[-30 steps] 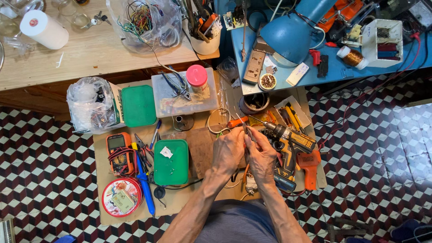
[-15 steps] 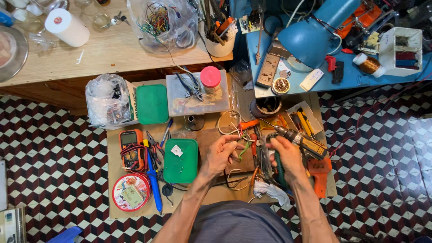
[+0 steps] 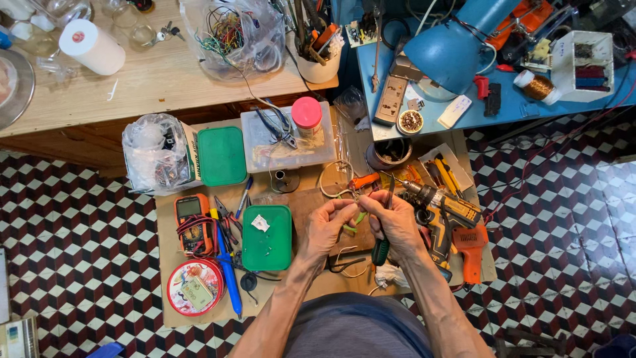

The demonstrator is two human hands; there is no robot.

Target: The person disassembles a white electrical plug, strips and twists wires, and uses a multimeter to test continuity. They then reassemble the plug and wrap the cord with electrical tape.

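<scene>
1. Left hand (image 3: pixel 326 225) pinches a small green wire (image 3: pixel 353 224) at frame centre.
2. Right hand (image 3: pixel 396 222) grips a green-handled tool (image 3: pixel 381 245), its tip at the wire.
3. Cordless drill (image 3: pixel 442 212) lies just right.

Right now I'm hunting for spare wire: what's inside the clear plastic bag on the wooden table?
The clear plastic bag on the wooden table holds a tangle of thin wires in many colours. The crumpled plastic and the top wires cover whatever lies deeper or underneath.
</scene>
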